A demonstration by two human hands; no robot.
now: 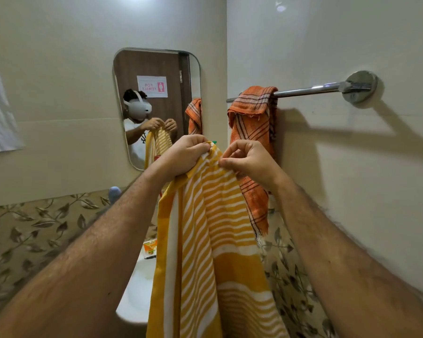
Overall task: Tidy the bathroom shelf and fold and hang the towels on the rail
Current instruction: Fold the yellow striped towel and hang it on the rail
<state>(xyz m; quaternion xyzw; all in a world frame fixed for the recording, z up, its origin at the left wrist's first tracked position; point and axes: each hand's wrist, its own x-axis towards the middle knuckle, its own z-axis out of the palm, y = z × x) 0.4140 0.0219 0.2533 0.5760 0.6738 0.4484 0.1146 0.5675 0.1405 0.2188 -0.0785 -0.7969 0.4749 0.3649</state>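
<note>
- Yellow-and-white striped cotton towel (205, 252) runs off frame at 6 o'clock; its lower end is unseen.
- It hides most of the white basin (134, 296).
- My left hand (181, 157) and right hand (252, 162), raised side by side, each pinch its top edge.
- Orange checked towel (253, 123) hangs bunched on the chrome wall rail (310, 90) at 1 o'clock.

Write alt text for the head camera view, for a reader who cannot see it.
Two bare hands, left hand and right hand, pinch the top edge of a yellow-and-white striped towel held up before a bathroom wall. An orange checked towel hangs bunched on the chrome rail; a mirror is at left.
</note>
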